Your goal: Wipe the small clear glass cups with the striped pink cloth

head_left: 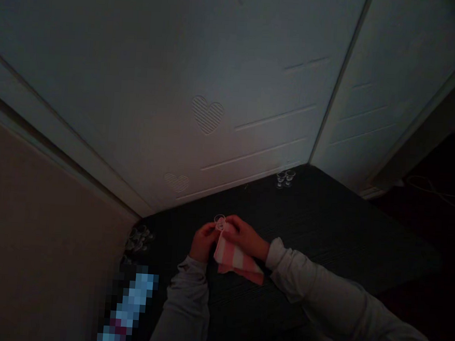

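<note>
Over the dark tabletop, my left hand (203,241) is closed around the lower part of a small clear glass (220,221), whose round rim faces up. My right hand (244,237) pinches a pink and white striped cloth (234,256) against the same glass from the right side. The cloth hangs down below my right hand, its lower corner spread toward the table. My fingertips hide much of the glass's lower part.
Two small stemmed glasses (285,178) stand at the table's back edge by the white panel (264,90). Several clear glasses (140,238) cluster at the left edge of the dark table (344,225). A bright pixelated patch (132,301) covers something at lower left.
</note>
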Tool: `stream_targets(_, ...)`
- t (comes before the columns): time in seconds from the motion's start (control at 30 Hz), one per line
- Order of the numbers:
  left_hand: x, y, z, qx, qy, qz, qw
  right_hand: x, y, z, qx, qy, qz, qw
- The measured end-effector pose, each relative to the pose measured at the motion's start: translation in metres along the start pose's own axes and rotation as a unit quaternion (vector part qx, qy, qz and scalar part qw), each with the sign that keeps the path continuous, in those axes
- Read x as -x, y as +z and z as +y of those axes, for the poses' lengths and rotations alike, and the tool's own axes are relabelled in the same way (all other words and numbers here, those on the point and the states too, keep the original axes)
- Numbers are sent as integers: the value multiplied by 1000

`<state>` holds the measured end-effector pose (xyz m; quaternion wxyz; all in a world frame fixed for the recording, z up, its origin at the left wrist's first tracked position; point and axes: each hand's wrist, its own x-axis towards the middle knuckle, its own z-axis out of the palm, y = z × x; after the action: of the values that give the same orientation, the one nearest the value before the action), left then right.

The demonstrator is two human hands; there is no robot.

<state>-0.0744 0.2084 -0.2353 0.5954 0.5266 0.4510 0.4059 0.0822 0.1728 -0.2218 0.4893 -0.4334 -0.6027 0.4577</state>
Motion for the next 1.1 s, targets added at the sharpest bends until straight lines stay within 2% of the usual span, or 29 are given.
stream_targets(0.27, 1, 3, 3, 31, 0, 4, 1000, -1, 2, 4, -27, -2, -3, 1000)
stream_targets(0.43, 1, 7, 4, 79, -23, -5, 997, -1, 2, 3, -47, 5, 14, 999)
stream_targets(0.63, 4, 11, 10, 148, -79, -10, 986, -1, 1, 1, -117, 45, 24, 992)
stream_targets(0.73, 5, 11, 11, 171, -86, 4, 981, -1, 1, 1, -152, 61, 20, 986)
stream_targets(0.87, 5, 10, 10, 156, -78, -17, 984, -2, 2, 4, -184, 79, 10, 980)
stream_targets(1.1, 2, 8, 3, 151, -63, -42, 986, 0, 1, 3, -78, 23, 22, 996)
